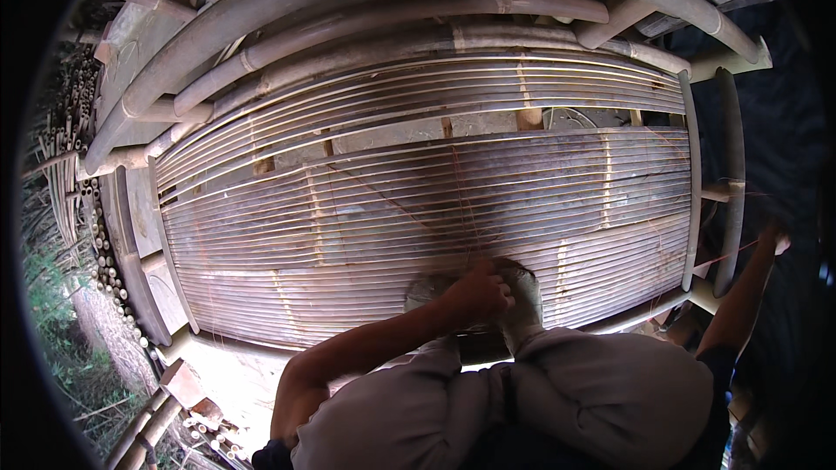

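Note:
Beneath me is a bamboo bench point(392, 183) with a seat of long, narrow slats. My left hand point(482, 294) is closed low over the near slats, between my feet; whatever its fingers hold is hidden. A thin reddish string point(463, 193) crosses the slats and leads toward that hand. Out past the bench's right end, my right arm is stretched and my right hand point(775, 239) is closed. From it a taut red string point(730, 256) slants down and left to the end of the bench.
Thick bamboo rails point(374, 30) form the bench's far side. Upright bamboo posts point(730, 183) stand at its right end. Dark cloth point(784, 139) hangs or lies beyond. On the left are stacked bamboo poles point(65, 152) and green plants point(65, 339). My legs point(601, 392) take up the near side.

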Tool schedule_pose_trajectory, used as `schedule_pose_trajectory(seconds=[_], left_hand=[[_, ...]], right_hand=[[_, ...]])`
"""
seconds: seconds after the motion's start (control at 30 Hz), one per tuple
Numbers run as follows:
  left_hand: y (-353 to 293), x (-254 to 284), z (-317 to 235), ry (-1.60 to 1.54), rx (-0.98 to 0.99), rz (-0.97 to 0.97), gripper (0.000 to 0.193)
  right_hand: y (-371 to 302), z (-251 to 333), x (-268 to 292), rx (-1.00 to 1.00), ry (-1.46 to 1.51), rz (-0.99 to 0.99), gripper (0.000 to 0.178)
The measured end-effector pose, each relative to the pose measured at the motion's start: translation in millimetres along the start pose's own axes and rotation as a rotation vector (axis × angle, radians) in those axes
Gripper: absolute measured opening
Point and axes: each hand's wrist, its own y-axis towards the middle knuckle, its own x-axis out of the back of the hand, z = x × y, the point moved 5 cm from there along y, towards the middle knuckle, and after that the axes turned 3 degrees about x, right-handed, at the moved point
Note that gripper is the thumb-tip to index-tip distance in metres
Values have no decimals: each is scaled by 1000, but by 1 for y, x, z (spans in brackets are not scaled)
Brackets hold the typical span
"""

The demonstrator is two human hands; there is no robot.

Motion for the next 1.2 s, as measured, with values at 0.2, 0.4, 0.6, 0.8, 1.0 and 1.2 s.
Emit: schedule_pose_trajectory(seconds=[0.2, 0.4, 0.6, 0.8, 1.0, 1.2], left_hand=[[-35, 89, 92, 11, 552, -1008, 33], [-67, 106, 191, 78, 731, -962, 28], [-48, 113, 232, -139, 865, -492, 26], [-16, 107, 261, -328, 906, -275, 30], [-7, 117, 252, -396, 1197, -236, 33], [-55, 112, 230, -280, 1032, -940, 28]], right_hand=[[-217, 277, 118, 1013, 177, -475, 25], [-490, 484, 133, 1431, 509, 369, 15], [-548, 517, 142, 1206, 800, 928, 21], [-563, 508, 120, 436, 802, 2091, 17], [-561, 504, 97, 469, 806, 2105, 20], [-486, 474, 199, 1372, 582, 1110, 27]])
